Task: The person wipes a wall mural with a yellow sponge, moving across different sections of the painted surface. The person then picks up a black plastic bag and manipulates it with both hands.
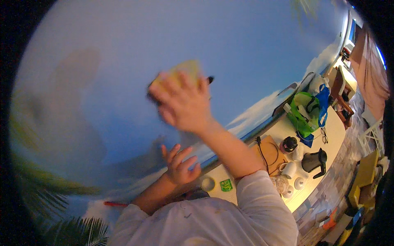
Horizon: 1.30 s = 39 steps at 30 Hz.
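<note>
My right hand [187, 106] is spread over a yellow pad [191, 66], perhaps a sponge or folded cloth, at a wall mural [246, 46] of blue sky and clouds. The hand and pad are blurred, and the palm hides much of the pad. A small dark tip [211, 80] pokes out beside the fingers; what it belongs to is hidden. Lower down, my left hand [181, 167] has its fingers apart with nothing in them, in front of the same mural. Whether the left fingertips touch it, I cannot tell.
Along the wall at right runs a pale table [335, 132] with a green bag [303, 115], dark electric kettle [314, 161], white mug [288, 170], black-lidded jar [288, 144], glasses [324, 135], a green packet [226, 185] and a round container [208, 184]. Boxes [366, 172] lie beyond.
</note>
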Each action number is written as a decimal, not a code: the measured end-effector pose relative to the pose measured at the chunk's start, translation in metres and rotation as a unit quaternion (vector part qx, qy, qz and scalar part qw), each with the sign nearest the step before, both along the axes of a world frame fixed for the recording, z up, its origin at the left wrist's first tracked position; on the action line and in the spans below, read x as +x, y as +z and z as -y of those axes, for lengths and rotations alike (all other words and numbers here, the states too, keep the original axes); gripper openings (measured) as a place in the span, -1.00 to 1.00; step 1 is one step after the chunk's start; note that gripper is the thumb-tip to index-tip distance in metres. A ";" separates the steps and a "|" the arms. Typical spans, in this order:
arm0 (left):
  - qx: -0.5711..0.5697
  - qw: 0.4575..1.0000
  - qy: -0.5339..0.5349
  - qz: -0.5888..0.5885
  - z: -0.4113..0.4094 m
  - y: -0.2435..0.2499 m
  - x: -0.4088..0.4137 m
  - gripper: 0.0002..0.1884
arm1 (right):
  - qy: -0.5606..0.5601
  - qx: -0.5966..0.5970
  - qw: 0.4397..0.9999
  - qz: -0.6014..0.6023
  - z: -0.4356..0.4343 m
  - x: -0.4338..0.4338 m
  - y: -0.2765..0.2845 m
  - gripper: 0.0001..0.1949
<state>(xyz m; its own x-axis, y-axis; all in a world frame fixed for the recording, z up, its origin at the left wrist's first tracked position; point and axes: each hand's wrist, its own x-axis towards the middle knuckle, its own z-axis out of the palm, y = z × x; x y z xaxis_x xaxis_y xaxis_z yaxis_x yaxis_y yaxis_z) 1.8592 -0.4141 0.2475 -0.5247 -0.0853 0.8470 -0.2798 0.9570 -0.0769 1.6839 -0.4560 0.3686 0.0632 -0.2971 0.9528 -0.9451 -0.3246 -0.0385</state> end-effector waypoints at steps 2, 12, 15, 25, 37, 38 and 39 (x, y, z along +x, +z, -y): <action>-0.007 0.999 0.000 0.034 0.000 -0.002 -0.007 -0.62 | -0.051 -0.033 0.994 0.095 0.005 -0.039 0.005 -0.36; 0.036 0.993 0.041 0.102 0.000 0.001 -0.040 -0.62 | -0.091 0.005 0.900 0.426 0.007 -0.006 -0.226 -0.27; 0.024 0.991 0.042 0.128 0.001 0.003 -0.057 -0.59 | -0.076 0.109 0.924 0.358 0.003 0.005 -0.218 -0.23; -0.038 0.962 0.189 0.196 0.030 -0.037 -0.132 -0.53 | -0.136 -0.039 0.802 0.580 0.029 -0.121 -0.272 -0.41; -0.139 0.965 0.159 0.155 0.049 -0.061 -0.125 -0.76 | -0.104 -0.069 0.726 0.676 0.029 -0.116 -0.277 -0.40; -0.138 0.972 0.139 0.133 0.052 -0.067 -0.123 -0.79 | -0.090 -0.063 0.787 0.607 0.024 -0.121 -0.244 -0.39; -0.133 0.976 0.124 0.116 0.053 -0.069 -0.119 -0.81 | -0.074 -0.056 0.840 0.534 0.019 -0.124 -0.216 -0.37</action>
